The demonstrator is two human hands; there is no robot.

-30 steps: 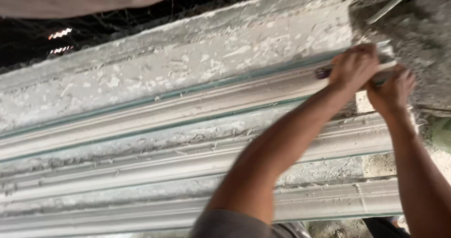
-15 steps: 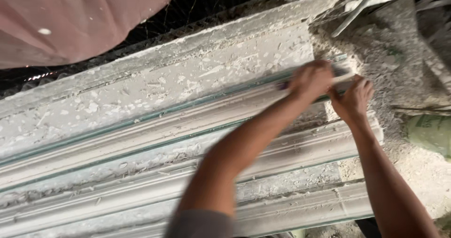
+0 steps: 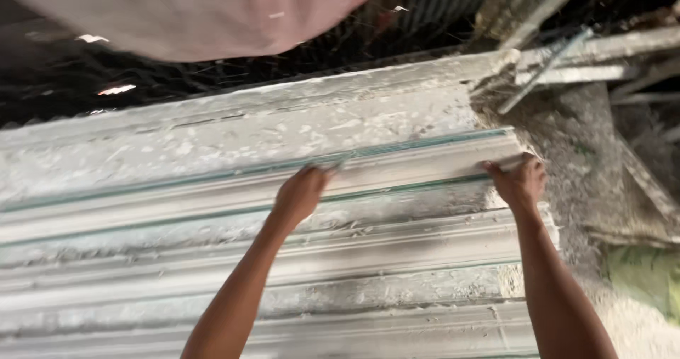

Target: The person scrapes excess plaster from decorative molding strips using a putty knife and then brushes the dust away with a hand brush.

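Seen from the head camera, looking down over two bare arms that reach away from the viewer onto a stack of long white plaster mouldings [image 3: 397, 245] running left to right across the scene.

The left hand [image 3: 301, 192] sits near the middle of the far moulding [image 3: 425, 164], fingers curled onto its upper edge beside a thin blue-green line that runs along its length. Something small and pale shows at its fingertips, too blurred to tell what. The right hand [image 3: 520, 182] is at the right end of that same moulding, fingers closed over the end edge. The two hands are well apart.

Half a second ago, both hands were close together near the right end of this moulding, almost touching. Now the left hand has moved leftward along the strip, while the right hand stays at the end. The view has also shifted, so more ground shows at the right.

The mouldings lie side by side, each with ridged profiles, dusted with white crumbs and flakes. Beyond them, farther away, is a rough, speckled slab [image 3: 248, 143]. At the right lies grey rubble [image 3: 567, 139] with pale bars [image 3: 595, 51] resting across it. A green patch [image 3: 644, 277] shows at the near right. A large pink blurred shape [image 3: 205, 12] fills the far left top. No containers are in sight.
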